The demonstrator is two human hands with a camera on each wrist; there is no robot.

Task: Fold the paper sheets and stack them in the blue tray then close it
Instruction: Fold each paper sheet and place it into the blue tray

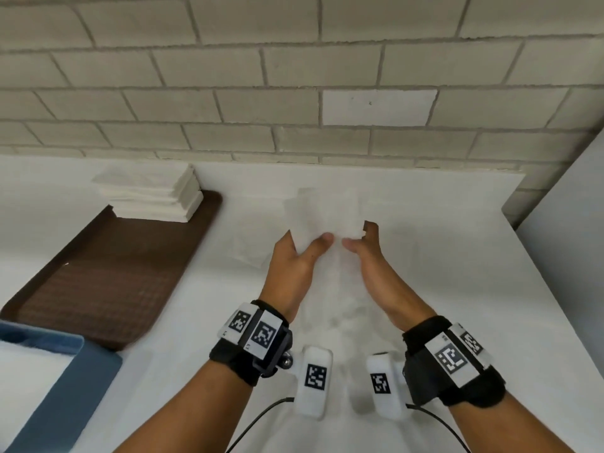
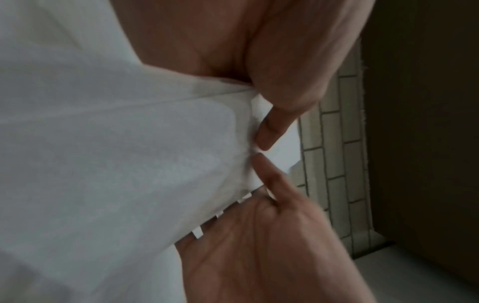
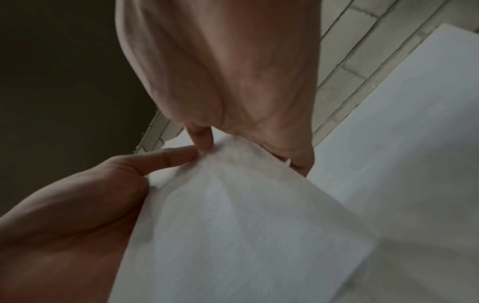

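Paper sheet (image 1: pixel 322 212) between left hand (image 1: pixel 294 266) and right hand (image 1: pixel 371 266) grips.

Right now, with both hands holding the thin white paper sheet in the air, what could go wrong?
The thin white paper sheet is gripped only near one edge by the left hand and right hand, so it may tear or crease crookedly. The blue plastic tray lies far to the left, so a loose fold may reopen while it is carried there.

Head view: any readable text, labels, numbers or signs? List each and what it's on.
No readable words, brands or numbers in any view.
Black-and-white square fiducial markers on the left wristband: coded patterns, not text.
Same markers on the right wristband: not text.
White paper sheet, stacked white sheets, brown tray, blue tray: no print visible.
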